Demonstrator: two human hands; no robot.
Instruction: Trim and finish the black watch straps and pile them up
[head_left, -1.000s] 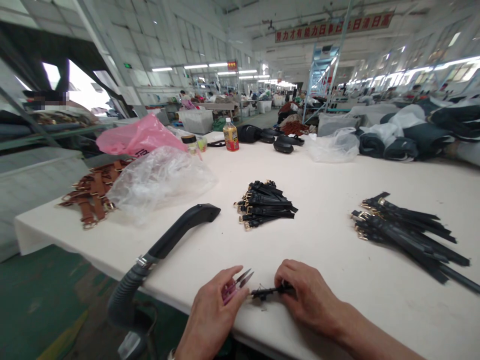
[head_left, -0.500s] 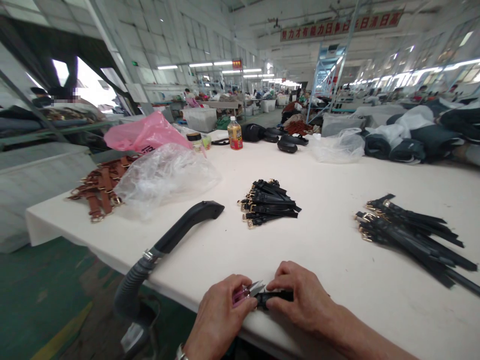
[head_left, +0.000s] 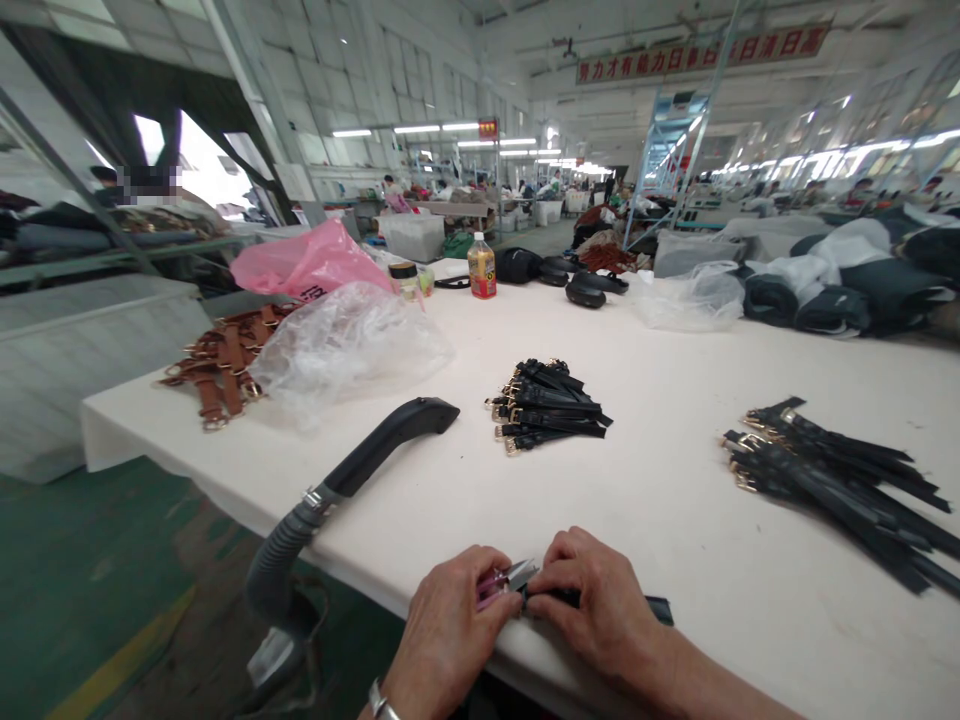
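At the near table edge my left hand (head_left: 457, 615) is closed around pink-handled thread snips (head_left: 493, 585), their metal blades pointing right. My right hand (head_left: 592, 590) pinches a black buckle strap (head_left: 660, 610), whose free end shows to the right of the wrist. Both hands' fingertips nearly meet at the strap's other end, which is mostly hidden between them. Ahead of the hands a pile of black straps (head_left: 555, 405) with gold buckles lies on the table. A second black strap pile (head_left: 840, 480) lies to the right.
A black suction nozzle (head_left: 382, 440) on a grey hose (head_left: 281, 560) rises over the table's left edge. Brown straps (head_left: 225, 360), a clear plastic bag (head_left: 352, 345) and a pink bag (head_left: 311, 262) lie at left. A bottle (head_left: 481, 268) stands at the back; dark rolls (head_left: 840, 290) lie at right.
My right hand has shifted its grip toward the strap's left end, and the free end now shows past my wrist. The snips stay in my left hand. The view has turned slightly left.
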